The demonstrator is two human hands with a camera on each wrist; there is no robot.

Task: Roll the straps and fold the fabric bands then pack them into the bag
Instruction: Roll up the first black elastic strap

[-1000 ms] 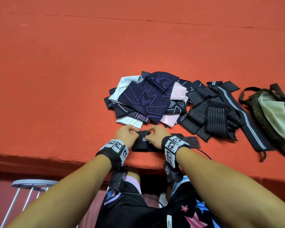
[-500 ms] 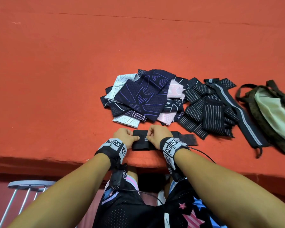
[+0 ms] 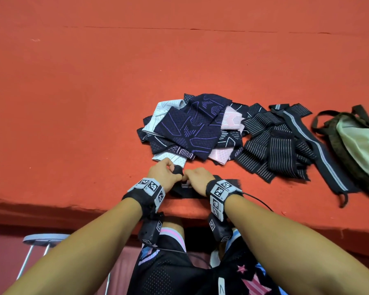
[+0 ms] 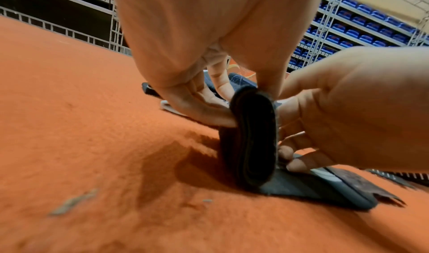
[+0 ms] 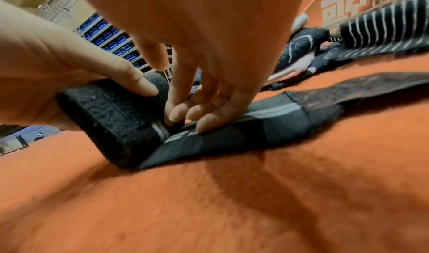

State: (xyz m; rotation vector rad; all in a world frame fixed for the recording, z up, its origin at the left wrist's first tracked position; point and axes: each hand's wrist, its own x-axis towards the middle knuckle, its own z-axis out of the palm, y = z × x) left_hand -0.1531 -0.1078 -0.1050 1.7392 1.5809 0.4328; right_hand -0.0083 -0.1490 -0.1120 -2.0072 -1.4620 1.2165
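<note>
The work is only at its start, I think. One black strap [image 3: 180, 184] is about half rolled at the near edge of the red bench [image 3: 94, 103], close in front of the person. The left hand [image 3: 163, 174] grips the rolled part, thumb on one side and fingers on the other, and holds it upright on its edge. The right hand [image 3: 197, 180] has its fingers bent down, and the fingertips [image 5: 202, 126] press the flat part of the strap onto the bench just beside the roll.

The roll looks thick, oval and fuzzy. The free end, with a grey stripe, lies flat toward 3 o'clock.

The fabric bands [image 3: 192, 130] lie in a loose pile at 12 o'clock from the hands, not folded. The striped straps [image 3: 275, 141] lie at 2 o'clock, unrolled. The bag [image 3: 354, 141] waits far at 3 o'clock; whether it holds anything I cannot see.
</note>
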